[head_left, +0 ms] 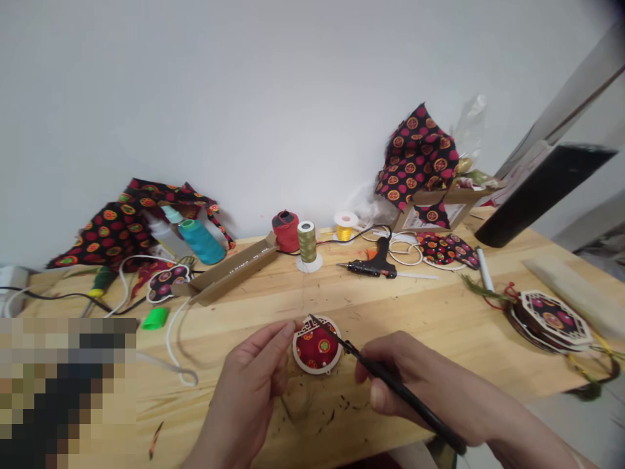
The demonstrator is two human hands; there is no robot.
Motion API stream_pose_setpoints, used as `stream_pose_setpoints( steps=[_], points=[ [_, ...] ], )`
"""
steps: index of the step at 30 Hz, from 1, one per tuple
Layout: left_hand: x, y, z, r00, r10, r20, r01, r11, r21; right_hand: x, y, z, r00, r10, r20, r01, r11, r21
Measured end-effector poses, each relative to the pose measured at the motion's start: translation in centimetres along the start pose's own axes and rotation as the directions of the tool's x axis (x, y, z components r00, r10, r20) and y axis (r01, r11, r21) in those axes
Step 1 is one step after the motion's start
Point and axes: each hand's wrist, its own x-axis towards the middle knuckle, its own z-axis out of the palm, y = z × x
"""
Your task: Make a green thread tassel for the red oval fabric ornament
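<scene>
Right hand (415, 384) grips a black tool (390, 379), maybe scissors; left hand (256, 371) pinches a round ornament (317, 347); slipping could nick cloth (311, 355).

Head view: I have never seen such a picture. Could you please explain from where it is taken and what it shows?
No machine here: a person works with bare hands, seen by a camera worn on the head, looking forward and down. The left hand holds a round, patterned disc at its edge. The right hand holds a black tool, its tip near the disc's upper rim. Farther back on the wooden table are a red spool, a green spool and a glue gun. The lower left corner is pixelated.
</scene>
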Motion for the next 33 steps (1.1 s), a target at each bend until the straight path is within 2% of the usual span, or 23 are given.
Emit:
stream_pose_setpoints(
  steps=[3, 9, 23, 29, 33],
  points=[
    [-0.1, -0.1, 0.1, 1.000, 0.009, 0.018, -0.010, 0.999, 0.037, 0.9, -0.2, -0.1, 0.995, -0.056, 0.085, 0.053, 0.998, 0.037],
    [-0.3, -0.3, 0.0, 0.998, 0.017, 0.056, -0.021, 0.997, 0.070, 2.2, -1.0, 0.1, 0.984, -0.136, 0.118, 0.120, 0.985, 0.127],
    [-0.3, -0.1, 0.1, 0.998, 0.017, 0.062, -0.024, 0.994, 0.106, 3.2, -0.3, 0.4, 0.995, -0.090, 0.049, 0.083, 0.989, 0.121],
    [-0.5, -0.1, 0.2, 0.998, 0.019, 0.064, -0.026, 0.993, 0.112, 3.5, -0.3, 0.5, 0.992, -0.122, 0.029, 0.116, 0.982, 0.151],
    [-0.3, -0.3, -0.1, 0.998, 0.021, 0.054, -0.026, 0.995, 0.096, 3.1, -0.2, 0.4, 0.996, -0.087, 0.014, 0.085, 0.990, 0.114]
  ],
)
